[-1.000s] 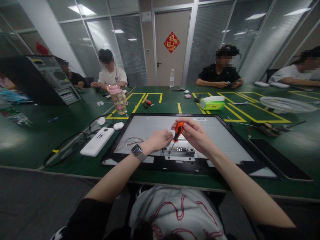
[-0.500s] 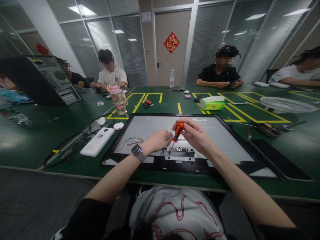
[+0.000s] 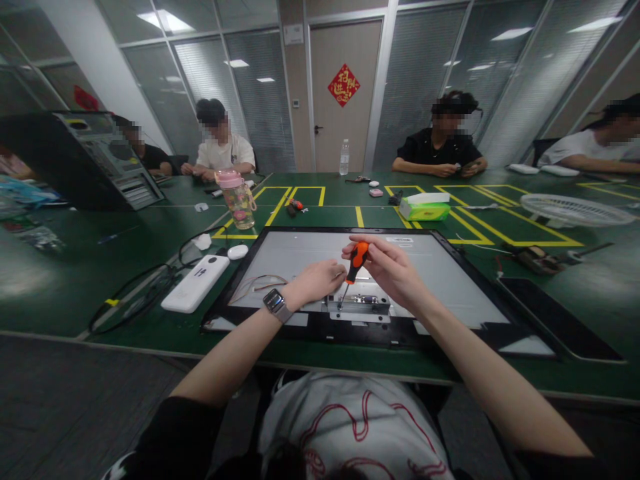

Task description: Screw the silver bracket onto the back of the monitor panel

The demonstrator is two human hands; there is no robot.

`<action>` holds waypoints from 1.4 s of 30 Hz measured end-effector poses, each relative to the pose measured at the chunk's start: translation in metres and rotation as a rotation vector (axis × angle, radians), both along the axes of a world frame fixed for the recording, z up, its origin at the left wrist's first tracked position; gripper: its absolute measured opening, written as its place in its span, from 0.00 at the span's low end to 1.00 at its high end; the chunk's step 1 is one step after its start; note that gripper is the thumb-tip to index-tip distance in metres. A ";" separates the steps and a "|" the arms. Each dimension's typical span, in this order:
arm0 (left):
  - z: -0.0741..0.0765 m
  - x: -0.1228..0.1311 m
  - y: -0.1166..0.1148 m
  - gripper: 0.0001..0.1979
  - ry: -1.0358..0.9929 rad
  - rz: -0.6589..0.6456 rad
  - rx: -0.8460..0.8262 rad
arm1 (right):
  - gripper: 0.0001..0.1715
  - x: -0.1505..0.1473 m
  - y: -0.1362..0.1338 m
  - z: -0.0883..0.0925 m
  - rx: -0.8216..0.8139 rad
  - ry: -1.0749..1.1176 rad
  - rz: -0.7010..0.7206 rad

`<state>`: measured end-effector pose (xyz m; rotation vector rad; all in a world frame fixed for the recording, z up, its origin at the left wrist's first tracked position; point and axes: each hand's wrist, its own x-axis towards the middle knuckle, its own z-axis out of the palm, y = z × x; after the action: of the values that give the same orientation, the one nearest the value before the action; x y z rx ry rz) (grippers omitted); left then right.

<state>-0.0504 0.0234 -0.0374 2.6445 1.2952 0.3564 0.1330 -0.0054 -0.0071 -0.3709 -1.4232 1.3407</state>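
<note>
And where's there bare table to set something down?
Beyond the grey panel, between the green packet and the red-black item; also the table at front, left of the black cable. Crowded: the panel's left side, with power bank and white case.

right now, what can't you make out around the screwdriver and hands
All in the head view:
Screwdriver tip: too small to tell what it meets.
Left hand: fingertips hidden behind the hand itself.
Panel: partly covered by the right hand.
Watch: display too small to read.

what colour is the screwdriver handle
The screwdriver handle is orange and black, best seen in the head view.
</note>
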 end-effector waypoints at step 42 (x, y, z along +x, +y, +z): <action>0.000 0.000 0.002 0.17 0.087 -0.033 0.072 | 0.09 0.003 0.006 -0.009 0.226 -0.131 -0.319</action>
<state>-0.0509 0.0254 -0.0378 2.7663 1.2849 0.2916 0.1360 0.0008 -0.0158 -0.5188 -1.5325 0.9019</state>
